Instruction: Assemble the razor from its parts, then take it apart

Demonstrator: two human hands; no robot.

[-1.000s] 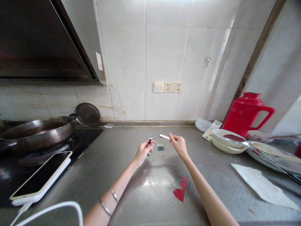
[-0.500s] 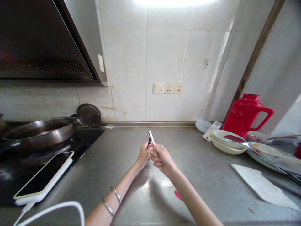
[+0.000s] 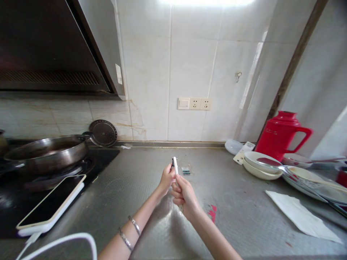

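Left of the red flask (image 3: 282, 135), the left hand (image 3: 166, 179) pinches a dark piece (image 3: 172, 163), the right hand (image 3: 186, 196) a white stick (image 3: 175, 165), apparently aligning them, steadiness likely needed next.

Two slim bangles (image 3: 125, 239) circle left forearm (image 3: 147, 209); both silvery

On our left, we had the round steel pan (image 3: 63, 156) on the flat black hob (image 3: 104, 154); right, the red plastic jug (image 3: 279, 135) behind round white bowls (image 3: 260, 175); between, the slim white stick (image 3: 175, 165)!
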